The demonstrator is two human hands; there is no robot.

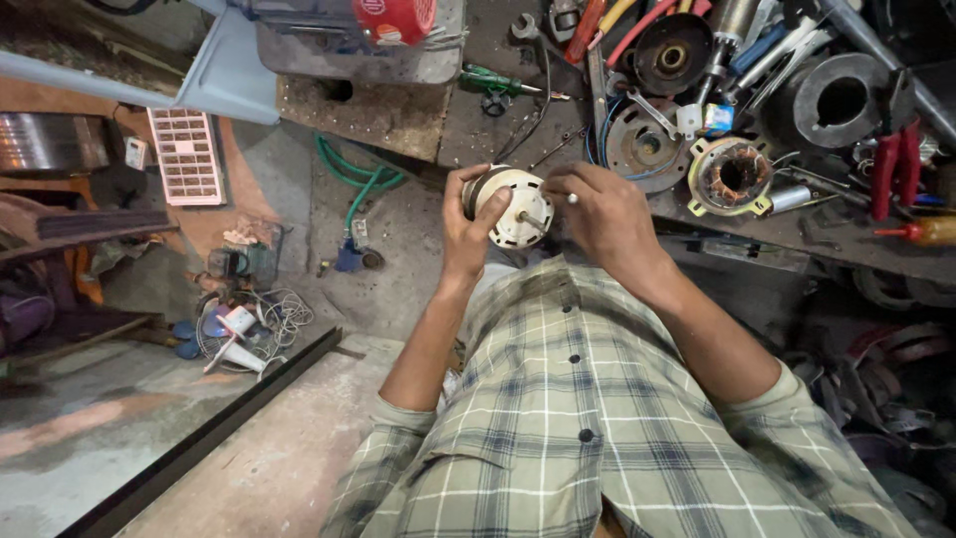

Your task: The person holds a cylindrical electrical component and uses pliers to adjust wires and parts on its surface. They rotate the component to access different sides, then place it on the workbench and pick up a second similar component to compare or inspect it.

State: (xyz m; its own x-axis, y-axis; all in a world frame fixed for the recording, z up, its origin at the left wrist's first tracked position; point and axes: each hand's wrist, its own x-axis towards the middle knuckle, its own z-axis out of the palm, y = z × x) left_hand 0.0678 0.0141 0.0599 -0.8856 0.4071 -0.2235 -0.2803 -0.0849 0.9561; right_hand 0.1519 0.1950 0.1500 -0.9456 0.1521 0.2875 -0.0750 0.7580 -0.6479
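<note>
Plaid shirt (597,418); two hands, left hand (463,224), right hand (602,214), grip one motor (518,207).

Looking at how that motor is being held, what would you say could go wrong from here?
1. The motor is held in mid-air by the left hand alone, off the bench; a slip in that grip could drop it to the floor.
2. The right hand pinches a small pale part that could easily fall and get lost.
3. Tools crowd the bench edge, so an elbow might knock some off.
</note>
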